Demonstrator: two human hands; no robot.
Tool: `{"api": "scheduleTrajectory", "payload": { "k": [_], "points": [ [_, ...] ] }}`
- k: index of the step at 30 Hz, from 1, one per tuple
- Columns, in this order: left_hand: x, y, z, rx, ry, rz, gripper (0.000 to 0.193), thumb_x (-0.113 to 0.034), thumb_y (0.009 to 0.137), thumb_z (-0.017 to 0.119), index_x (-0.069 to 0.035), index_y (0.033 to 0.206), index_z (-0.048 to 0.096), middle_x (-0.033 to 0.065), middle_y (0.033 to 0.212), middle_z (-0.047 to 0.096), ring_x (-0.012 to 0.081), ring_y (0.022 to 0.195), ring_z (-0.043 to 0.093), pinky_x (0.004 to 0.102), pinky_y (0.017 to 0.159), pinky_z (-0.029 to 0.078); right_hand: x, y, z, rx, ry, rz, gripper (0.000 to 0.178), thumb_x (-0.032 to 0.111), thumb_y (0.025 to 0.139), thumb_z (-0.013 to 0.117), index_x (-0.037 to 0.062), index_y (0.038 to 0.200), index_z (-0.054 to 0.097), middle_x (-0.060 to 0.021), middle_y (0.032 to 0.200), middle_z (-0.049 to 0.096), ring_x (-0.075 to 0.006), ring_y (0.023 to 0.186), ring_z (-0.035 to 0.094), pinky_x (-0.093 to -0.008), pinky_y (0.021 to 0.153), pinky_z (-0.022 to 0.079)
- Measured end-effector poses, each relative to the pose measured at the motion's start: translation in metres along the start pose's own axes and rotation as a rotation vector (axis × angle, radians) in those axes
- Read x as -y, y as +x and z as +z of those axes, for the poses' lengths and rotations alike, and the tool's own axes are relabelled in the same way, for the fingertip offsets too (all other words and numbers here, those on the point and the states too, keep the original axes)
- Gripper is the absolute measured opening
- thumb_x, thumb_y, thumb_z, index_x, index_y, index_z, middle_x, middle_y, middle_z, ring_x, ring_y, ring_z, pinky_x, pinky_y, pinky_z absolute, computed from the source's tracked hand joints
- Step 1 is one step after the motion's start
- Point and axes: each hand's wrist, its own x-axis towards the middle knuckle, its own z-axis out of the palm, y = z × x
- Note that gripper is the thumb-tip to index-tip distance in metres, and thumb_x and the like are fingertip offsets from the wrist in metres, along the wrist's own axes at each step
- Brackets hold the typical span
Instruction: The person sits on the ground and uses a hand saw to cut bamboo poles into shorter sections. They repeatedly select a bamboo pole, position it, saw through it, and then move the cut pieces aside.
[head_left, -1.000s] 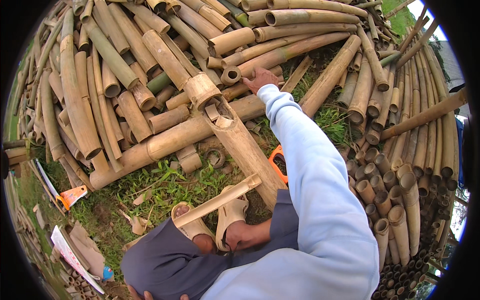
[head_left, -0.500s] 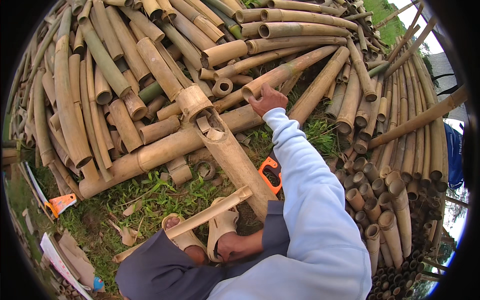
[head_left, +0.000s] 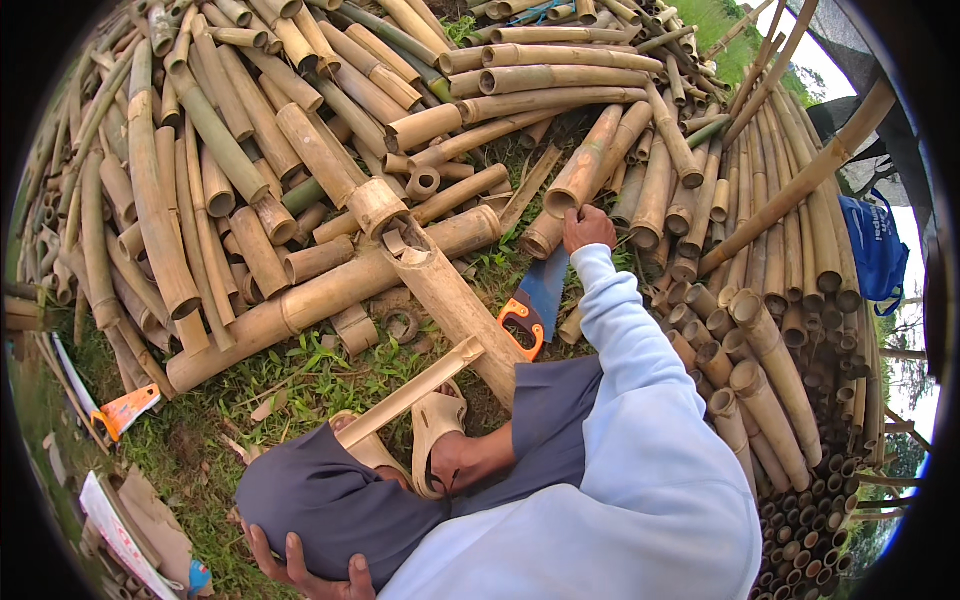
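Observation:
My right hand (head_left: 588, 229) is closed at the near end of a bamboo pole (head_left: 590, 160), its thumb side against the cut rim. That pole lies beside another on the pile's front edge. Just below the hand, a handsaw (head_left: 522, 325) with an orange-and-black handle and blue blade rests by a thick bamboo piece (head_left: 455, 305). Fingers spread, my left hand (head_left: 305, 570) lies on my left knee and holds nothing. A split bamboo strip (head_left: 410, 393) stretches from the thick piece toward that knee, across my sandals.
A thick bamboo pole (head_left: 340, 297) lies crosswise ahead, with bamboo heaped (head_left: 250, 150) behind it. More cut bamboo (head_left: 770, 380) is stacked at right, where a blue bag (head_left: 872, 250) hangs. A second orange-handled saw (head_left: 128, 408) is on the grass at left.
My right hand has swung the bamboo pole's near end to the right, away from the crosswise pole. The blue saw blade has come into sight. My left hand now shows on the knee.

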Motion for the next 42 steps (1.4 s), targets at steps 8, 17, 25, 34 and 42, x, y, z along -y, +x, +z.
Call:
{"api": "scheduleTrajectory", "payload": {
  "k": [8,17,25,34,42],
  "points": [
    [0.026,-0.043,-0.015,0.207,0.008,-0.11,0.074,-0.052,0.098,0.055,-0.001,0.15,0.039,0.0287,0.161,0.027,0.046,0.15,0.026,0.0614,0.12,0.021,0.086,-0.124,-0.038,0.062,0.591,-0.026,0.03,0.026,0.085,0.068,-0.0031,0.076,0.07,-0.0214,0.066,0.067,-0.04,0.062,0.068,-0.0468,0.064,0.052],
    [0.029,-0.017,-0.013,0.206,-0.104,-0.098,0.074,-0.051,0.1,0.05,0.004,0.148,0.041,0.0264,0.156,0.035,0.0462,0.148,0.031,0.0602,0.12,0.023,0.195,-0.31,0.014,0.198,0.655,-0.569,0.02,0.019,0.074,0.07,0.0086,0.063,0.056,-0.0128,0.06,0.061,-0.0362,0.056,0.062,-0.0466,0.056,0.049],
    [0.044,0.052,-0.021,0.256,-0.302,-0.187,0.052,-0.035,0.096,0.058,0.006,0.127,0.061,0.0215,0.125,0.064,0.0369,0.124,0.058,0.0457,0.108,0.042,0.254,-0.296,0.011,0.421,0.592,-0.579,0.03,0.03,0.084,0.075,0.006,0.075,0.058,-0.0153,0.08,0.067,-0.0372,0.077,0.067,-0.047,0.071,0.051],
    [0.107,0.174,0.102,0.518,-0.034,0.146,0.059,-0.043,0.091,0.074,-0.003,0.133,0.06,0.0181,0.128,0.065,0.0366,0.121,0.062,0.0423,0.105,0.047,0.158,-0.294,-0.021,0.797,0.73,-0.623,0.032,0.034,0.089,0.075,0.0064,0.079,0.061,-0.0119,0.081,0.063,-0.036,0.082,0.066,-0.0454,0.074,0.052],
    [0.181,0.197,0.194,0.723,-0.271,-0.339,0.084,-0.067,0.091,0.065,0.0,0.141,0.056,0.0249,0.143,0.057,0.0402,0.131,0.056,0.0455,0.111,0.044,0.005,-0.3,-0.065,0.876,0.556,-0.422,0.018,0.023,0.088,0.075,0.0084,0.095,0.067,-0.013,0.067,0.063,-0.0375,0.066,0.064,-0.0479,0.065,0.051]
  ]
}}
